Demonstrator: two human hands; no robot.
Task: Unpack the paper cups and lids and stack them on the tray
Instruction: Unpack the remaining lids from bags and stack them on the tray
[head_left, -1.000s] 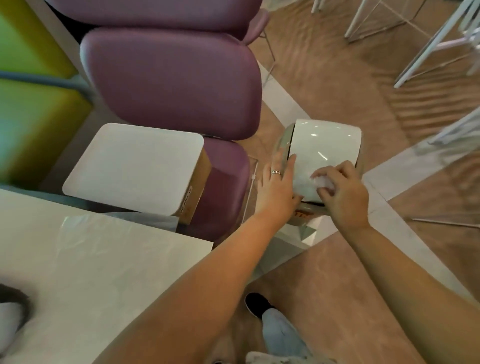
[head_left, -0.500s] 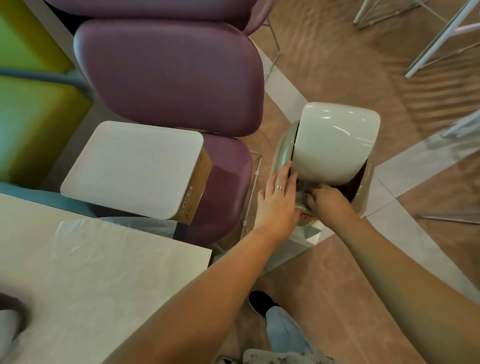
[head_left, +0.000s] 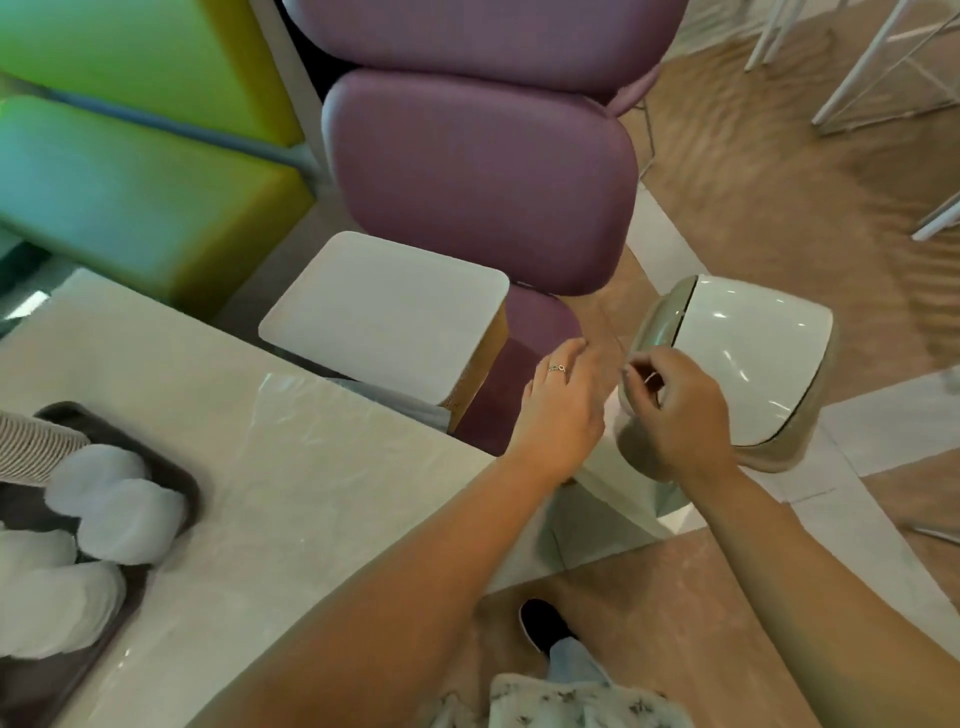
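Observation:
A dark tray (head_left: 174, 470) sits on the pale table (head_left: 291, 545) at the far left. On it lie stacks of white lids (head_left: 122, 519) and a striped stack of paper cups (head_left: 34, 447), partly cut off by the frame edge. Both hands are off to the right, away from the tray. My left hand (head_left: 563, 410), with a ring, hovers with relaxed fingers over the chair seat beside a white swing-lid bin (head_left: 748, 364). My right hand (head_left: 672, 415) has its fingers curled at the bin's near rim; I see nothing in it.
A cardboard box with a white top (head_left: 384, 312) stands on a purple chair (head_left: 478, 171) behind the table. A clear plastic wrapper (head_left: 332, 415) lies on the table near the box. Green benches (head_left: 130, 182) are at back left. My shoe (head_left: 543, 621) is on the floor.
My right hand pushed a crumpled wrapper into the bin and has come back out. The bin's lid has swung shut. My left hand let go of the bin. The view turned left, showing the tray.

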